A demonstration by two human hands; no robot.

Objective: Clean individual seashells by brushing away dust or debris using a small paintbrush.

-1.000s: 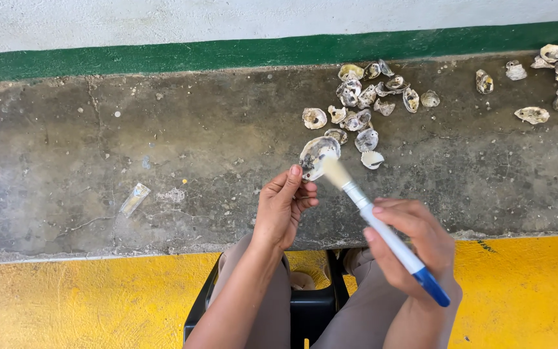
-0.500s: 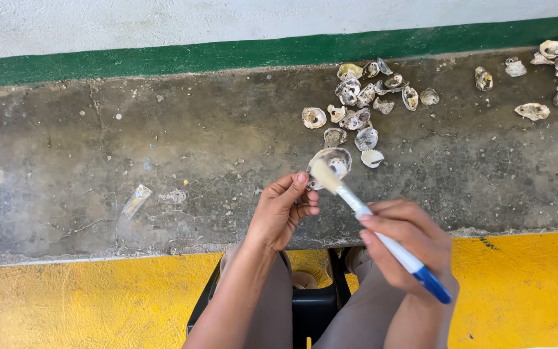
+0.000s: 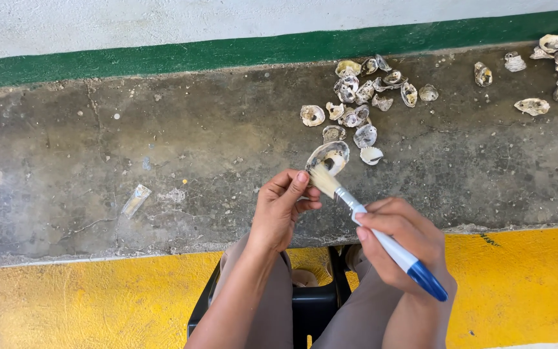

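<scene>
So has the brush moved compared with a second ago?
Yes, a little. The brush bristles have slid down and left across the held shell, away from the shell pile on the concrete ledge, which stays put.

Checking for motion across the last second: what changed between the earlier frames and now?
The paintbrush in the right hand slid its bristles down from the shell's upper edge onto its inner face. The left hand kept the oyster shell pinched, shifting only slightly. The shell pile on the concrete ledge, the scrap on it and the black stool stayed as they were.
</scene>
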